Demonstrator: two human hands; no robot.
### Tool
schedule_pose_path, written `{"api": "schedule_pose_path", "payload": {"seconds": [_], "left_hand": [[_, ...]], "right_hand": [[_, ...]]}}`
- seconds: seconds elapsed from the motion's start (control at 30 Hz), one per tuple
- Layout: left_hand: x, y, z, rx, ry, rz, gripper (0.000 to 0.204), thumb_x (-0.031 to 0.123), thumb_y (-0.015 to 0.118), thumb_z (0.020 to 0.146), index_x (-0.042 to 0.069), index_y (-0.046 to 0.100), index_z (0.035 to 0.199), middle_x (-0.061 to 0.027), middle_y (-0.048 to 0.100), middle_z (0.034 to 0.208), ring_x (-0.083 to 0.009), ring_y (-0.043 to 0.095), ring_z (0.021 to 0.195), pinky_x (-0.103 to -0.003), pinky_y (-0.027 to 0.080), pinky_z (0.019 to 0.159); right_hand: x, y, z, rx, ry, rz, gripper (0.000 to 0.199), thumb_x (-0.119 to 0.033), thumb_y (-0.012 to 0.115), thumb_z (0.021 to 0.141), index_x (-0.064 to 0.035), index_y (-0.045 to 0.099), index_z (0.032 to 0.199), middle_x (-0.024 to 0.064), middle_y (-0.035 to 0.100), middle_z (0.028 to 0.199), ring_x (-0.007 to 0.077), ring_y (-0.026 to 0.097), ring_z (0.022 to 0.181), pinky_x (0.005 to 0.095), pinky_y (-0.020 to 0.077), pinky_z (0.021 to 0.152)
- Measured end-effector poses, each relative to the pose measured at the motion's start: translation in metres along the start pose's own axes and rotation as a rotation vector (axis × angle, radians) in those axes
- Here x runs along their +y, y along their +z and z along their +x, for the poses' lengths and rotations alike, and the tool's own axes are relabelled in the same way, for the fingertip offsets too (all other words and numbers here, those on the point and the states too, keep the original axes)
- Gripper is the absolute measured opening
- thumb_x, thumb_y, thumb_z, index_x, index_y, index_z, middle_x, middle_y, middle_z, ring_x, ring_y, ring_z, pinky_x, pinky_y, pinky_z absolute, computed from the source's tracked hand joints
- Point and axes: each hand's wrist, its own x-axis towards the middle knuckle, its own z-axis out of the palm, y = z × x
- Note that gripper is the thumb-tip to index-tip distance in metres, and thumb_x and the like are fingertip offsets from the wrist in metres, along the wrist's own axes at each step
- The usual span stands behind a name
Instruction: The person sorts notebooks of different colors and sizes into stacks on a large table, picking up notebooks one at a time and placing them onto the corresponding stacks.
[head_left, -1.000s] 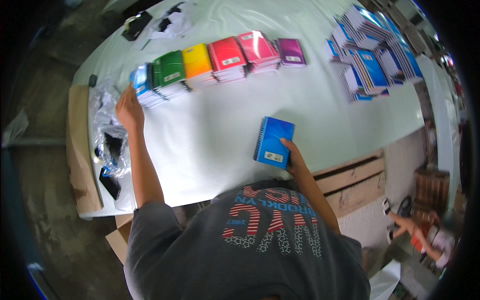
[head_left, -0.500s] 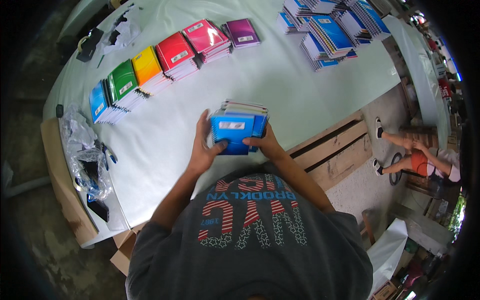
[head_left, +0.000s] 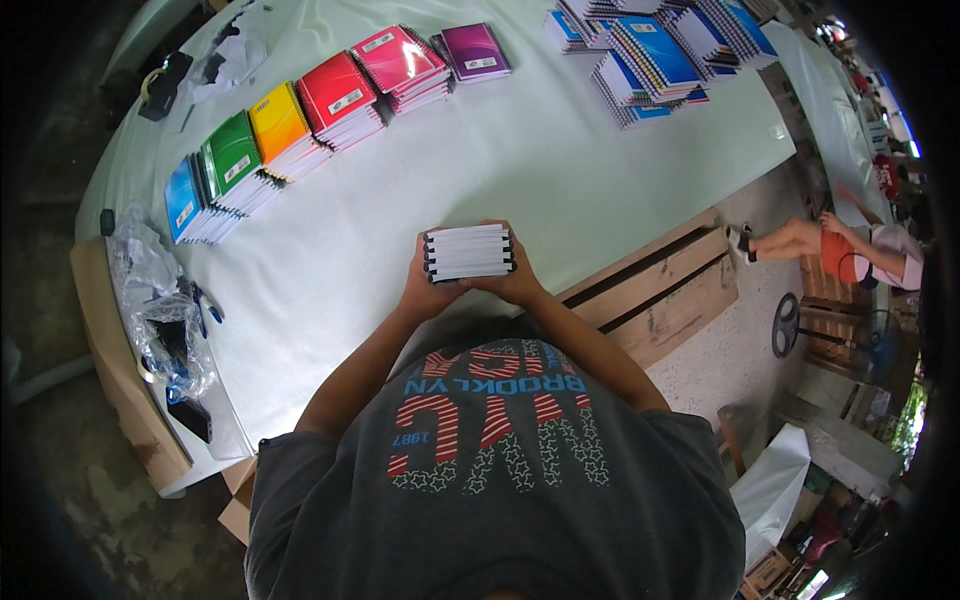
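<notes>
Between my two hands, in front of my chest and near the table's close edge, is a small stack of spiral notebooks. It stands tipped so its white page edges face up, with dark spiral bindings showing at both sides. My left hand grips the left side and my right hand the right, the fingers partly hidden behind and under it. Beyond them runs a curved row of notebook piles: blue, green, yellow, red, pink and purple.
More blue notebooks are piled at the far right of the white-covered table. Crumpled clear plastic, blue-handled pliers and a tape dispenser lie along the left. Wooden slats border the right; another person sits beyond.
The stack has been turned in my hands: its blue cover faced up before, and now the page edges do. My hands have closed in around its sides. The seated person has shifted their legs.
</notes>
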Motion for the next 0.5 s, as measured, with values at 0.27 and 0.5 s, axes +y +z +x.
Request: {"api": "schedule_pose_path", "payload": {"seconds": [0.27, 0.5], "left_hand": [[-0.013, 0.002, -0.001, 0.046, -0.039, 0.069, 0.074, 0.020, 0.085, 0.059, 0.003, 0.040, 0.115, -0.0095, 0.056, 0.107, -0.0205, 0.056, 0.100, -0.032, 0.046, 0.085], [-0.006, 0.004, -0.006, 0.075, -0.059, -0.100, 0.067, 0.020, 0.082, 0.060, 0.006, 0.044, 0.113, -0.0123, 0.055, 0.111, -0.0254, 0.054, 0.104, -0.036, 0.043, 0.090]], "right_hand": [[0.003, -0.005, 0.001, -0.054, 0.004, 0.008, 0.078, -0.018, 0.087, 0.056, -0.0055, 0.042, 0.119, 0.0092, 0.057, 0.107, 0.0185, 0.055, 0.101, 0.0326, 0.0449, 0.088], [-0.002, -0.011, 0.001, -0.110, 0.036, 0.030, 0.070, -0.019, 0.084, 0.059, -0.0061, 0.046, 0.116, 0.0100, 0.056, 0.110, 0.0220, 0.055, 0.104, 0.0360, 0.0425, 0.092]]}}
